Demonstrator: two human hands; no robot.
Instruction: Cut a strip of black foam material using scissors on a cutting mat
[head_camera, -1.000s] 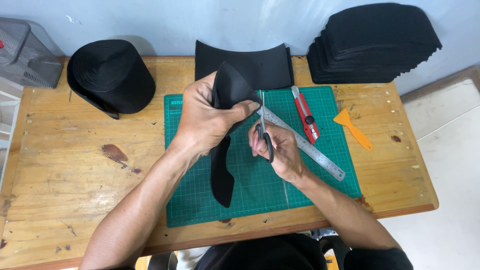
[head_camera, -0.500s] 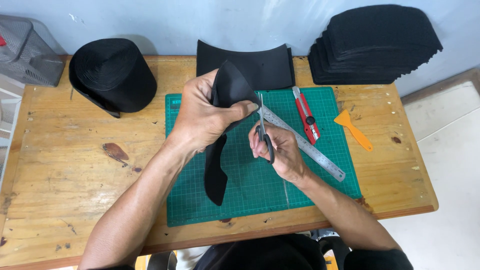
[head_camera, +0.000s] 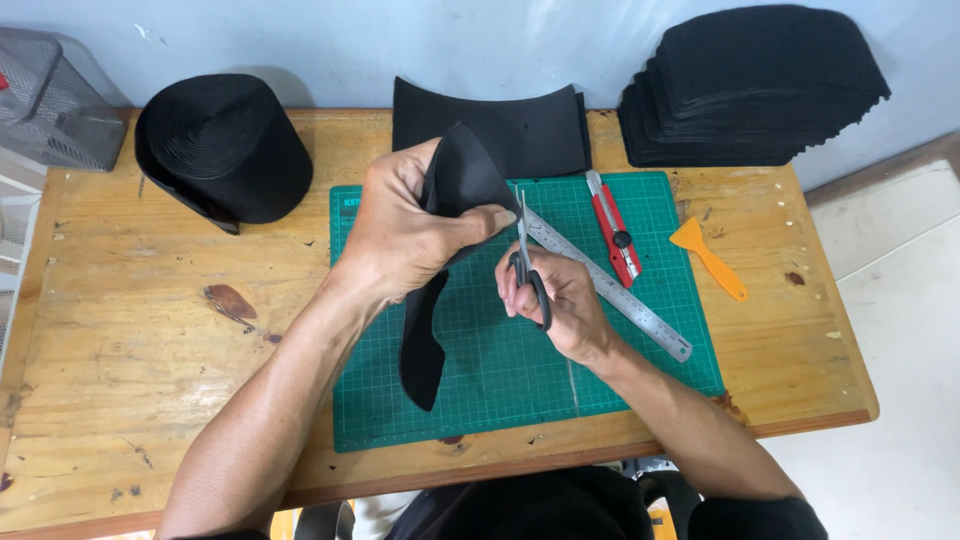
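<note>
Barely shifted, left hand (head_camera: 405, 235) grips black strip (head_camera: 425, 340) — right hand (head_camera: 555, 300) grips scissors (head_camera: 528, 270), blades half-hidden.

Both forearms are bare from the hands (head_camera: 410, 235) to past the elbows, with no watch or rings showing. Dark clothing covers the lap at the counter's (head_camera: 120, 400) near edge.

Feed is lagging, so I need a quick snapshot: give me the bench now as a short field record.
left hand: grips curved black strip
right hand: holds scissors, blades at the strip's edge
surface: green cutting mat on wooden table
on mat: steel ruler, red utility knife
right of mat: orange scraper
back: black roll, stack of black pieces
</note>
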